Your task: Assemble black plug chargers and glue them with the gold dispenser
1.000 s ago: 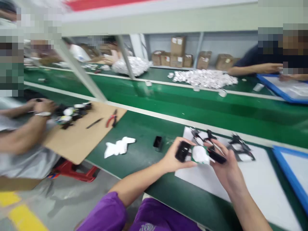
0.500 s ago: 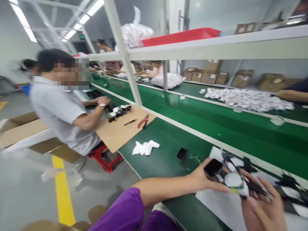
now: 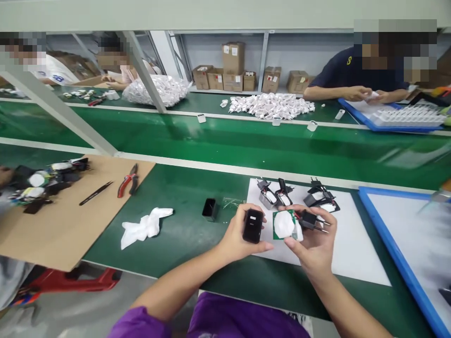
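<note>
In my left hand (image 3: 234, 237) is a small black plastic housing (image 3: 252, 226), gripped between thumb and fingers. My right hand (image 3: 319, 249) holds a green circuit board (image 3: 284, 225) with a white round patch on it. Wires join that board to a black two-pin plug piece (image 3: 312, 220), also in the right hand. The housing and the board are apart, side by side. Behind my hands, several similar plug assemblies (image 3: 319, 197) lie on a white sheet (image 3: 352, 249). Another black housing (image 3: 209, 209) stands on the green table to the left of my left hand.
A crumpled white cloth (image 3: 146, 227), red-handled pliers (image 3: 128, 180) and tweezers (image 3: 96, 193) lie to the left, the tools on a cardboard sheet (image 3: 63, 234). A blue-edged tray (image 3: 398, 253) is at right. Across the green channel, a co-worker (image 3: 338, 70) handles a white part near a white heap (image 3: 269, 106).
My view has swung right, so the neighbour at the left is mostly out of frame. The housing and the circuit board are now farther apart, one in each hand.
</note>
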A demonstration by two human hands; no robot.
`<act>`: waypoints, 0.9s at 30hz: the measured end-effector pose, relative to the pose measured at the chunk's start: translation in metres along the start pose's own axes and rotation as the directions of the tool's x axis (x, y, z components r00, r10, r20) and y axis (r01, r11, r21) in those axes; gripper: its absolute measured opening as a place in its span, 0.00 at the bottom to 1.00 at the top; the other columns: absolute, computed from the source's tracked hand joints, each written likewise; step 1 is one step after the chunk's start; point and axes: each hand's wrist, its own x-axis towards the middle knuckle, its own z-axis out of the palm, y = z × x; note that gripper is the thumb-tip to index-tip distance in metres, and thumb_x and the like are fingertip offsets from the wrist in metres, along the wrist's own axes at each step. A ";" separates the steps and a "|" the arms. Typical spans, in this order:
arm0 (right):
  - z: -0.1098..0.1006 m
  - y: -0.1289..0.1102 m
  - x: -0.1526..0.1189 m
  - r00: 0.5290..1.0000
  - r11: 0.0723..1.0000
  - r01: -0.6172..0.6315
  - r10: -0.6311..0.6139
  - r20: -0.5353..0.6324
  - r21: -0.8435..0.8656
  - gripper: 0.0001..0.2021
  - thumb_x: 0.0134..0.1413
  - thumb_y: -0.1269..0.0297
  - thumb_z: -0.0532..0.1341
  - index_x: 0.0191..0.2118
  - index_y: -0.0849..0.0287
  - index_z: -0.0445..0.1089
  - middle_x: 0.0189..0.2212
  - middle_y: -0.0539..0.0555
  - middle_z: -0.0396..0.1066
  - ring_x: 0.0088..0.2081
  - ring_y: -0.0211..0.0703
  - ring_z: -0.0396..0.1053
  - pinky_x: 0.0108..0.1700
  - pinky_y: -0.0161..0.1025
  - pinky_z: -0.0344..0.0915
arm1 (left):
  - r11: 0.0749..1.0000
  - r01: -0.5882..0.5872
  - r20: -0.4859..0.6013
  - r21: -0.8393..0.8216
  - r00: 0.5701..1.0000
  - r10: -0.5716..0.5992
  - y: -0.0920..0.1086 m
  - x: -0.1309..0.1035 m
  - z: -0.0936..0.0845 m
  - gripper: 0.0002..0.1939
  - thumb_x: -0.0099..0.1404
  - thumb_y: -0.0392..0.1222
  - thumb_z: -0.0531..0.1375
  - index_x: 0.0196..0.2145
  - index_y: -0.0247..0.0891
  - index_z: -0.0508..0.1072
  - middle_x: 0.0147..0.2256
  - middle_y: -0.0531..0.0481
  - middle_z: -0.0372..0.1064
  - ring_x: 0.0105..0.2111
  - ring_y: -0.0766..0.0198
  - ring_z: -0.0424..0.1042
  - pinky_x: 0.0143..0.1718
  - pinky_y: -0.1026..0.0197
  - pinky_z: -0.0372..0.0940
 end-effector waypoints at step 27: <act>-0.005 -0.017 0.007 0.967 0.967 0.254 -0.254 -0.024 0.008 0.32 0.48 0.71 0.71 0.57 0.54 0.58 0.49 0.56 0.70 0.49 0.47 0.73 0.50 0.51 0.75 | 0.973 -0.006 0.107 0.233 0.994 -0.019 0.016 0.016 -0.005 0.36 0.46 0.50 0.75 0.48 0.42 0.62 0.47 0.44 0.70 0.47 0.52 0.73 0.47 0.50 0.68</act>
